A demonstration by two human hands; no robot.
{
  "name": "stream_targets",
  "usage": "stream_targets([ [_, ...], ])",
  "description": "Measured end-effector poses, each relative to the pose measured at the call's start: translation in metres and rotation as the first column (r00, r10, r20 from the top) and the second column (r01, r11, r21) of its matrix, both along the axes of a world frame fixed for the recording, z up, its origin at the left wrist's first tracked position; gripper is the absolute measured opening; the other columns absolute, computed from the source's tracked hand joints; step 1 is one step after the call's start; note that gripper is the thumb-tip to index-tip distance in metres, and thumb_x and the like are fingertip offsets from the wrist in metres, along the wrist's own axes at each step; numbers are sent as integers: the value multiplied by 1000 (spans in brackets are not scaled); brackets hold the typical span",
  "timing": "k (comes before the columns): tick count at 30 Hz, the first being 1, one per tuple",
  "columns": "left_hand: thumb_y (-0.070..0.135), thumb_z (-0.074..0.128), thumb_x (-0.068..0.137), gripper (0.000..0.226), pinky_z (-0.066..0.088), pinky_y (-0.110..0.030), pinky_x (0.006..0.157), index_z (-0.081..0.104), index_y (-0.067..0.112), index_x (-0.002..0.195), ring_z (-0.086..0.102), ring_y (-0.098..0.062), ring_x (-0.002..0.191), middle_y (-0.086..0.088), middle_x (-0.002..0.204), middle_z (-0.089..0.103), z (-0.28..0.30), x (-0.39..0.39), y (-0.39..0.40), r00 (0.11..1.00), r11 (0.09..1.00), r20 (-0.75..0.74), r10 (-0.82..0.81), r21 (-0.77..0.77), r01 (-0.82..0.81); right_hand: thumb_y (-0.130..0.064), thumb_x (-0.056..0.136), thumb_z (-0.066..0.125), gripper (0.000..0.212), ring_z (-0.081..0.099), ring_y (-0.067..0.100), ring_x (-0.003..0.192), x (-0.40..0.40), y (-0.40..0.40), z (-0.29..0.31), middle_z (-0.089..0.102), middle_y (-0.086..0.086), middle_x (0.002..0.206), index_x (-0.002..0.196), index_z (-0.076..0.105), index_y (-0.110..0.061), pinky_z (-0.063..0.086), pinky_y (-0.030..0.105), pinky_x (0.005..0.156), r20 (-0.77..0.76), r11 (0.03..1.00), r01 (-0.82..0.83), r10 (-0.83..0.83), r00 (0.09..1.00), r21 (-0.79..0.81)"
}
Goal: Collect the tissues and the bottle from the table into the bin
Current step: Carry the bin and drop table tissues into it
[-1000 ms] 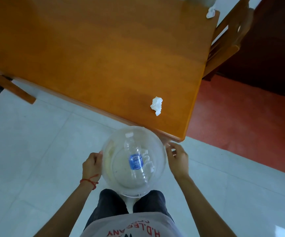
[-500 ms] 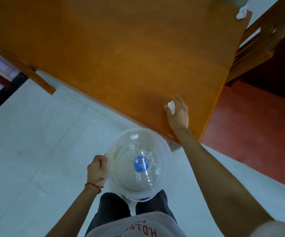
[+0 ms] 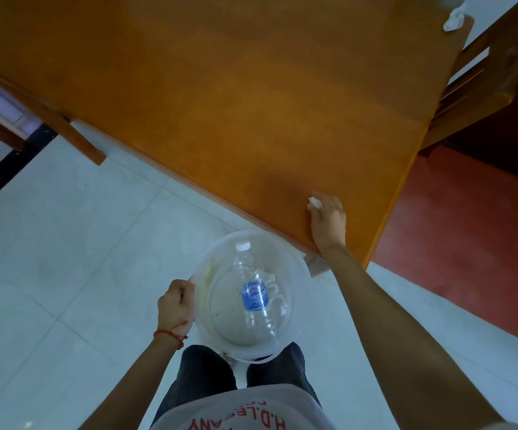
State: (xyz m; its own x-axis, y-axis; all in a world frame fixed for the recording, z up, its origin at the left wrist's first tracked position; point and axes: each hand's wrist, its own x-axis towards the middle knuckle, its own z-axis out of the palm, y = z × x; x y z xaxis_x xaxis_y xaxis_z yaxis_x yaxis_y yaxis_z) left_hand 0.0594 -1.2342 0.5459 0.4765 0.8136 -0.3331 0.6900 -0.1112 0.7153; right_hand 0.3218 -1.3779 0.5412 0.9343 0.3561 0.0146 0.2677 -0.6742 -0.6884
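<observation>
My right hand (image 3: 327, 220) is down on the table (image 3: 220, 97) near its 5 o'clock corner, fingers curled around a crumpled tissue (image 3: 314, 202); only a bit of white shows at the fingertips, at 11 o'clock off the knuckles. My left hand (image 3: 175, 302) is clamped on the rim of the clear bin (image 3: 298, 259) at the bin's 9 o'clock, thumb over the edge. Red string (image 3: 171, 333) on that wrist.

The bin is held low, in front of my legs, just off the table's near edge, at 7 o'clock from the right hand. Inside it: the bottle (image 3: 253, 293), clear plastic, blue label, white cap pointing to 12 o'clock, lying tilted against the wall. Bits of white tissue (image 3: 278, 301) beside it at its 3 o'clock.

A second tissue (image 3: 453, 21) sits at the table's far corner, 1 o'clock, well apart from my hand. A wooden chair (image 3: 484, 88) stands just past that side. Pale tiles (image 3: 65, 243) under me, red floor (image 3: 468, 228) at 3 o'clock.
</observation>
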Motion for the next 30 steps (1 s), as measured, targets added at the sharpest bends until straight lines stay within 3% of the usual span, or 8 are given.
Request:
stream_targets([
  [5, 21, 41, 94, 28, 33, -29, 63, 52, 0, 79, 47, -29, 72, -12, 74, 55, 1, 2, 3, 1000, 1000, -7, -28, 3, 28, -11, 87, 59, 27, 53, 12, 97, -43, 5, 23, 62, 12, 117, 113, 60, -8, 43, 13, 77, -124, 961, 120, -91, 988, 248],
  [9, 22, 41, 93, 27, 32, -29, 58, 50, 2, 77, 46, -27, 69, -2, 62, 49, 3, 3, 7, 999, 999, -26, -37, -13, 37, -9, 84, 62, 28, 53, 10, 89, -90, 7, 34, 61, 6, 108, 112, 60, -8, 38, 1, 75, -174, 957, 71, -22, 985, 282],
  [10, 22, 41, 93, 28, 32, -28, 55, 51, 1, 77, 45, -26, 67, 0, 60, 48, 3, 2, 7, 999, 999, -26, -44, -8, 44, -10, 84, 62, 28, 54, 11, 84, -103, 8, 35, 62, 6, 107, 113, 61, -8, 39, 2, 75, -182, 964, 38, 12, 983, 265],
  [13, 23, 41, 93, 29, 32, -19, 55, 51, 1, 77, 44, -16, 59, 1, 59, 47, 4, 1, 10, 998, 998, -21, -67, -8, 67, -11, 84, 63, 31, 60, 22, 89, -137, 9, 28, 64, 12, 111, 115, 61, -8, 50, 29, 85, -202, 974, -55, 100, 974, 218],
  [17, 24, 41, 93, 27, 35, -20, 54, 50, 4, 77, 44, -15, 57, -1, 60, 48, 6, -4, 15, 995, 994, -7, -98, -45, 98, -20, 86, 61, 42, 51, 23, 116, -165, 7, 23, 56, 10, 126, 127, 51, -16, 35, 22, 98, -358, 984, -93, 143, 923, 151],
  [20, 24, 41, 93, 26, 34, -23, 54, 50, 5, 78, 45, -19, 60, -2, 61, 48, 5, -7, 19, 989, 988, 0, -146, -51, 146, -27, 82, 66, 52, 41, 22, 128, -178, 1, 22, 51, 9, 134, 130, 48, -16, 29, 29, 106, -303, 989, -131, 148, 941, 75],
  [27, 24, 43, 92, 27, 35, -27, 59, 45, 16, 67, 46, -18, 63, 2, 63, 50, 5, -7, 22, 960, 957, 61, -275, -85, 279, -41, 85, 51, 47, 42, 28, 130, -197, -37, 16, 55, 9, 133, 123, 54, -15, 24, 35, 104, -14, 986, 124, -127, 992, -115],
  [30, 24, 43, 92, 26, 34, -23, 56, 49, 8, 73, 45, -13, 63, 4, 65, 50, 6, -2, 16, 927, 925, 74, -367, -82, 372, -55, 84, 34, 60, 39, 30, 132, -216, -64, 14, 51, 11, 136, 125, 51, -15, 27, 38, 107, -43, 946, 300, -307, 951, -120],
])
